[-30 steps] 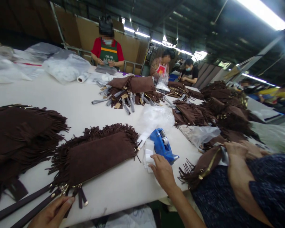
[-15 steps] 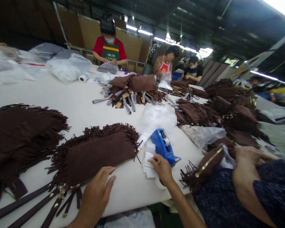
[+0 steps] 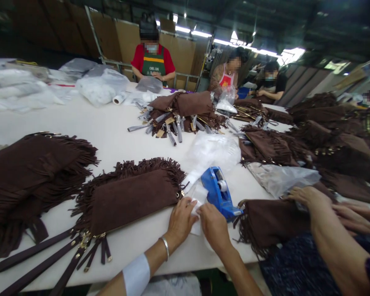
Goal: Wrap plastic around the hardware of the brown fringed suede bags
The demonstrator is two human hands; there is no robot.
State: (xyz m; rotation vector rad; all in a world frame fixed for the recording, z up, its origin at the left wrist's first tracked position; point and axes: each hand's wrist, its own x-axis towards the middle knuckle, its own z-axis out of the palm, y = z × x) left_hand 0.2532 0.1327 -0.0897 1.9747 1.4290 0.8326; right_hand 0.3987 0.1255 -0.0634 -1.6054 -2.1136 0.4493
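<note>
My left hand [image 3: 180,220], with a silver bangle at the wrist, is closed at the fingertips on a white sheet [image 3: 200,194]. Right beside it, my right hand [image 3: 214,226] pinches the same white material, whose exact kind I cannot make out. More white sheets lie under the fingers. A blue tape dispenser [image 3: 218,193] stands just behind my right hand. To the left lies a dark brown fringed bag [image 3: 132,199], flat side up, with its brown straps [image 3: 46,263] trailing toward the front left.
Another heap of brown fringed bags [image 3: 27,176] lies at the far left. Clear plastic bags [image 3: 214,150] and more tagged bags [image 3: 194,105] cover the table's middle. At right, a co-worker's hand [image 3: 311,197] touches a brown bag [image 3: 274,222]. Other people work across the table.
My left hand has moved right, from beside the fringed bag to the white sheets, and closed there. My right hand stays at the sheets. The co-worker's bag now lies flat.
</note>
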